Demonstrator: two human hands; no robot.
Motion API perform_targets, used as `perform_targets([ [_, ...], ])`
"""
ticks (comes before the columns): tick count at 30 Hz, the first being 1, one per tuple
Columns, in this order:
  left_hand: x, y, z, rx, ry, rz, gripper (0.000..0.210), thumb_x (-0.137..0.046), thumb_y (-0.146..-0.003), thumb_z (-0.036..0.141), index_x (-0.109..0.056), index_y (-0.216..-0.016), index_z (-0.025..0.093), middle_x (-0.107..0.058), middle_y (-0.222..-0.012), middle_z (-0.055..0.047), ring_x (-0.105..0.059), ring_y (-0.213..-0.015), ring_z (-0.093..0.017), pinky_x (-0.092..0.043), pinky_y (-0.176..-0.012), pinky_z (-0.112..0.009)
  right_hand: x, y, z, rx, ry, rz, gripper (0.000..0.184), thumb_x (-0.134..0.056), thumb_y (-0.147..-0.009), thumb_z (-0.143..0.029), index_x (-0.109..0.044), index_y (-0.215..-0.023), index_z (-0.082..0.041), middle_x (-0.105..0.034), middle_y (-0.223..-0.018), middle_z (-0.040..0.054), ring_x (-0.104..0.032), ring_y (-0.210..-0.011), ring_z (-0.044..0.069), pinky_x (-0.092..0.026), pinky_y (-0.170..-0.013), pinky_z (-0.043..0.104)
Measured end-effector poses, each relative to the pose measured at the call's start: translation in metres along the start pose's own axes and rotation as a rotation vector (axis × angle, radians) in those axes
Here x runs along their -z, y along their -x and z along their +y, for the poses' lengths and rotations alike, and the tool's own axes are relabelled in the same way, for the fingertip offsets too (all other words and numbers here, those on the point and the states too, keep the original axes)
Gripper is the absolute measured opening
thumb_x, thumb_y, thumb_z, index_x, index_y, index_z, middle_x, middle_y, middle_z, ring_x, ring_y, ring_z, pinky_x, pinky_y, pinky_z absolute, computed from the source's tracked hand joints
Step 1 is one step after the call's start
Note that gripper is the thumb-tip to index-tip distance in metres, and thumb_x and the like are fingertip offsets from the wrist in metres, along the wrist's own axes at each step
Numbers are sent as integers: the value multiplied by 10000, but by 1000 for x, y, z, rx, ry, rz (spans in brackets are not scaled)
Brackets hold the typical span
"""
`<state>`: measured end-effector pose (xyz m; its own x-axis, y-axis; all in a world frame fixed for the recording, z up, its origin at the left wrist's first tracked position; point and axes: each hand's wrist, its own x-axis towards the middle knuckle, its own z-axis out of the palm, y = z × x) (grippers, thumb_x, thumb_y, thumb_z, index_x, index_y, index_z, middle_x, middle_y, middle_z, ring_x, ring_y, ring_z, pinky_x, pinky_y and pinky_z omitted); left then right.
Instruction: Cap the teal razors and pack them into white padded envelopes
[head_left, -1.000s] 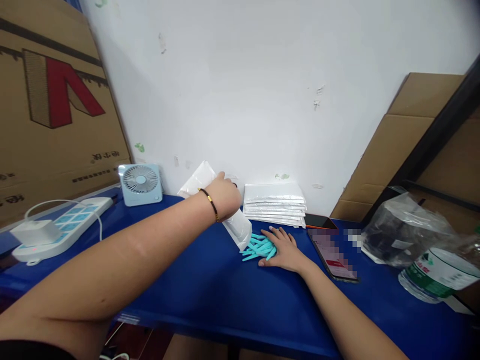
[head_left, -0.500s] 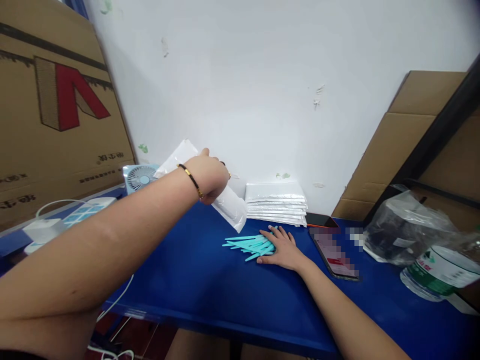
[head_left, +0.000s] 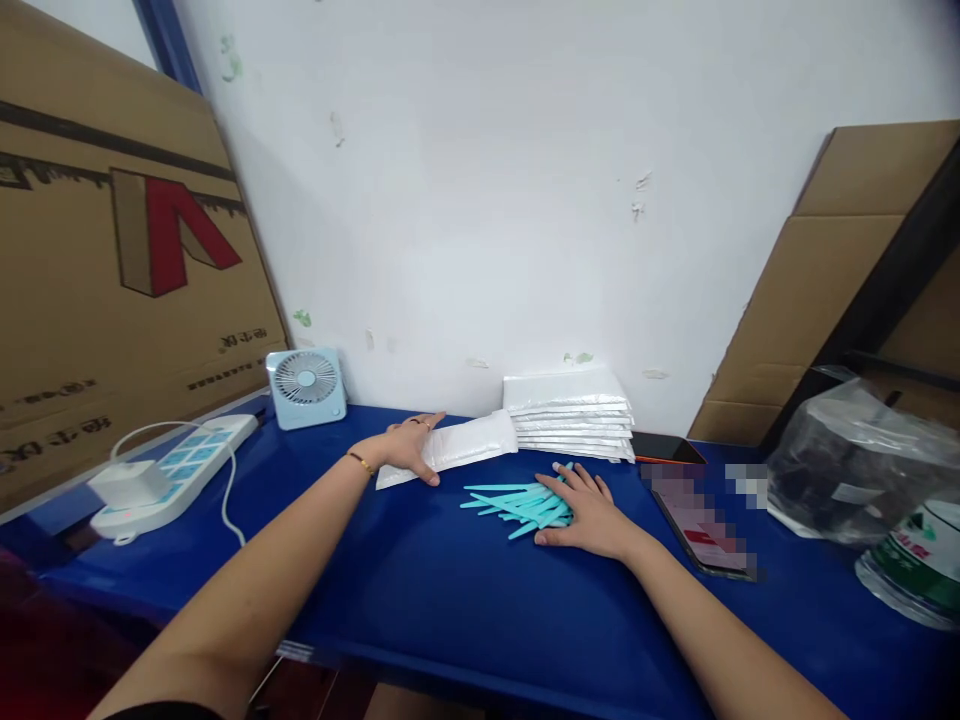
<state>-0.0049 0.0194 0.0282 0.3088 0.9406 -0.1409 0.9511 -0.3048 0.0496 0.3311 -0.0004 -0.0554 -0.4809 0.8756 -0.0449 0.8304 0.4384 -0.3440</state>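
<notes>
My left hand (head_left: 409, 450) lies over the left end of a white padded envelope (head_left: 474, 444), thumb at its near edge and fingers stretched toward the far edge. The envelope rests flat on the blue table, its right end touching or close to a stack of similar white envelopes (head_left: 574, 415) against the wall. My right hand (head_left: 589, 508) lies spread over the right end of a loose pile of thin turquoise pointed sticks (head_left: 517, 505). Its fingers are apart, and the palm hides part of the pile.
A light-blue fan (head_left: 306, 388) and a white power strip (head_left: 176, 480) with a plugged-in charger stand left, before a large cardboard box (head_left: 135, 330). To the right lie a phone (head_left: 701, 525), another dark phone (head_left: 670, 448), a plastic-bagged object (head_left: 847, 460) and a large bottle (head_left: 919, 560).
My left hand has brought the white envelope down from the air onto the table, left of the stack. My right hand stays on the turquoise sticks. The view has shifted slightly.
</notes>
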Motion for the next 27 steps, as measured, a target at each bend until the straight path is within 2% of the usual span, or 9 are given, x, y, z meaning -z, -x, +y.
perform_targets([
  [3,1,33,-31,25,92,40,974,-566,-597,638,-199,-1389,206,-270,-1438,-120,-299,-1277,-280,-283,-999,-361,-1,-1,1,5,-5,-5,896,-546,-592,-732,-254,-1368,-393,-102,-1495,-3,28,-1345,363,-3,-1044,569],
  [6,2,74,-77,89,255,-180,684,-504,-667,610,-471,-1214,201,-582,-1175,-55,-539,-1050,-220,-391,-879,-270,-1,-2,2,5,-3,-1,890,-550,-592,-726,-257,-1366,-396,-107,-1494,-8,23,-1344,367,-2,-1043,573],
  [8,-4,103,-110,226,236,-291,598,-544,-630,595,-564,-1093,217,-629,-1100,-31,-570,-997,-228,-408,-846,-265,-2,-3,3,3,0,2,891,-549,-590,-729,-259,-1364,-398,-110,-1494,-5,24,-1344,365,3,-1042,575],
  [13,-25,163,-169,690,2,-231,506,-523,-636,570,-619,-948,184,-654,-1057,-59,-575,-973,-253,-411,-790,-291,-5,-5,5,9,3,5,891,-533,-593,-743,-245,-1367,-406,-103,-1495,-3,32,-1346,360,8,-1038,581],
  [19,-44,185,-204,803,47,-218,565,-480,-614,673,-631,-873,194,-667,-1038,-36,-572,-971,-252,-399,-787,-272,-4,-4,1,-3,-6,-6,894,-543,-591,-735,-253,-1367,-398,-106,-1494,-3,28,-1346,359,9,-1043,571],
  [21,-45,180,-205,792,35,-227,582,-492,-609,679,-629,-898,193,-661,-1057,-50,-569,-993,-264,-404,-802,-289,-1,-3,0,-6,-16,-6,913,-563,-575,-729,-260,-1367,-390,-114,-1492,-2,24,-1345,362,12,-1043,568],
  [23,-39,169,-189,745,28,-219,600,-516,-605,670,-619,-961,198,-644,-1097,-58,-552,-1036,-275,-405,-830,-306,4,-2,2,-4,-36,-9,955,-599,-545,-716,-260,-1370,-375,-126,-1489,11,0,-1343,368,-9,-1042,567],
  [25,-24,151,-153,637,54,-186,592,-545,-628,608,-587,-1056,200,-606,-1168,-47,-526,-1087,-269,-377,-901,-306,11,1,5,6,-70,0,985,-639,-521,-691,-271,-1370,-356,-164,-1479,35,-72,-1334,373,-69,-1040,562],
  [27,-6,128,-102,391,166,-131,605,-506,-695,581,-523,-1171,207,-572,-1216,-33,-516,-1104,-235,-375,-918,-276,20,6,10,25,-139,18,925,-644,-556,-657,-317,-1357,-328,-268,-1438,55,-202,-1300,355,-177,-1032,522],
])
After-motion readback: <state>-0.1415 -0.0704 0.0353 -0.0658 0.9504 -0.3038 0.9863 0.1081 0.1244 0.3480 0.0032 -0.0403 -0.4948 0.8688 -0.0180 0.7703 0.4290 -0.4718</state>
